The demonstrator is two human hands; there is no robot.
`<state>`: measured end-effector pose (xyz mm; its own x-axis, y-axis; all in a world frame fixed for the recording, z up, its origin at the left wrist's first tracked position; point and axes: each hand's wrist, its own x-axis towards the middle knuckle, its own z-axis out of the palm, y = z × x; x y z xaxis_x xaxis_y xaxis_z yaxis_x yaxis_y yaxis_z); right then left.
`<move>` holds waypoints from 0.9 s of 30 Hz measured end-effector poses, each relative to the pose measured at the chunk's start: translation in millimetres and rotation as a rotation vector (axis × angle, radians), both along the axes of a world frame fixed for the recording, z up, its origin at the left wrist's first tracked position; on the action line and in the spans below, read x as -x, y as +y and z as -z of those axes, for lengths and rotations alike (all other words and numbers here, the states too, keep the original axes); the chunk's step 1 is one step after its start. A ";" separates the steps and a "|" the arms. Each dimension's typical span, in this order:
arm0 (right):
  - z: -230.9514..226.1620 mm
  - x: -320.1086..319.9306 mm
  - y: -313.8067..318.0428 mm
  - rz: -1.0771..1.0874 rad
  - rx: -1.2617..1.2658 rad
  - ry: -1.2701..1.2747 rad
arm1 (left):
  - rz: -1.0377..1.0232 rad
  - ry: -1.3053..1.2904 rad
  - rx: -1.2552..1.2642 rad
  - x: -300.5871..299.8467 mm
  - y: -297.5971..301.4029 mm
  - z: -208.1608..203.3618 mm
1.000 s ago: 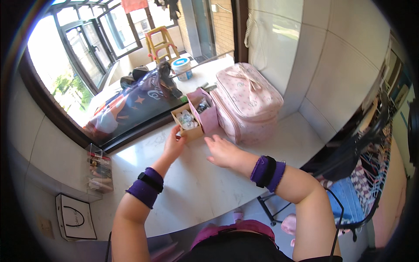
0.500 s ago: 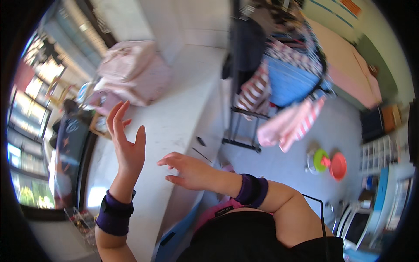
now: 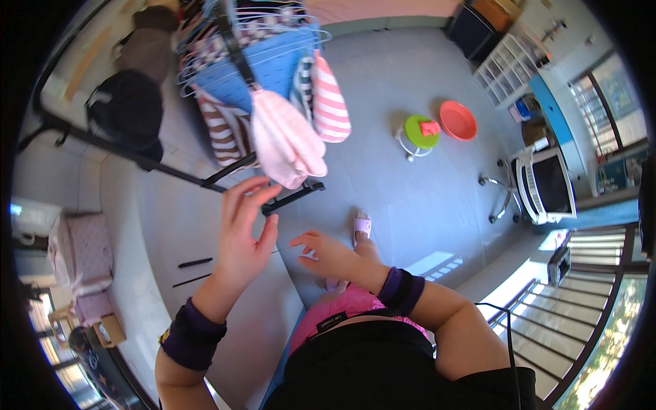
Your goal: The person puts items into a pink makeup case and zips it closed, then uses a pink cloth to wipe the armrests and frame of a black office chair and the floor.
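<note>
My left hand (image 3: 242, 232) is raised with its fingers loosely spread and holds nothing. Its fingertips appear near the lower end of a pale pink towel (image 3: 287, 140), which hangs from a black clothes rack (image 3: 137, 145); whether they touch it I cannot tell. To its right my right hand (image 3: 335, 261) hovers, fingers slightly bent and apart, with nothing in it. Beside the pink towel hang a brown-and-white striped cloth (image 3: 220, 130), a blue cloth (image 3: 229, 78) and a pink-and-white striped cloth (image 3: 330, 102). A dark wristband circles each forearm.
A black cap (image 3: 126, 113) hangs on the rack. On the grey floor (image 3: 410, 198) stand a green stool (image 3: 415, 135) and a red basin (image 3: 458, 120). An office chair (image 3: 543, 184) stands at the right. A pink bag (image 3: 82, 249) rests on the white ledge at the left.
The view has swung to the right, so the rack and its towels now lie just beyond my left hand, and the pink bag is at the far left. Both hands remain raised and bare.
</note>
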<state>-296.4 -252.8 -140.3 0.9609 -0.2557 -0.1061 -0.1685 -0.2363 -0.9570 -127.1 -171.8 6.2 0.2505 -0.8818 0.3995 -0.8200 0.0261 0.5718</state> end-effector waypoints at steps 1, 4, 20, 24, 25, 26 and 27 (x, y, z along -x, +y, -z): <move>6.3 10.3 -10.6 0.075 -0.006 0.045 | 0.075 -0.003 -0.018 4.1 -12.9 15.3; 25.9 48.0 -50.3 0.207 -0.037 0.124 | 0.127 0.076 -0.089 26.7 -55.4 60.3; 120.1 188.2 -369.8 0.441 0.018 0.380 | 0.259 0.294 -0.862 139.1 -315.7 278.9; 125.3 212.0 -443.5 0.506 -0.043 0.353 | 0.338 0.125 -1.011 139.4 -377.6 351.4; 126.8 216.6 -457.1 0.523 -0.058 0.372 | 0.339 0.051 -1.029 141.1 -393.5 363.7; 131.8 224.0 -470.7 0.541 -0.072 0.399 | 0.345 -0.016 -1.044 146.8 -411.0 374.9; 140.1 236.0 -482.3 0.556 -0.080 0.415 | 0.368 -0.010 -1.051 161.9 -435.4 379.4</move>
<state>-532.4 -735.0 -280.4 0.5657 -0.6739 -0.4753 -0.5995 0.0596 -0.7981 -289.0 -607.2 -373.2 -0.0945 -0.8025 -0.5891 -0.8667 -0.2249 0.4453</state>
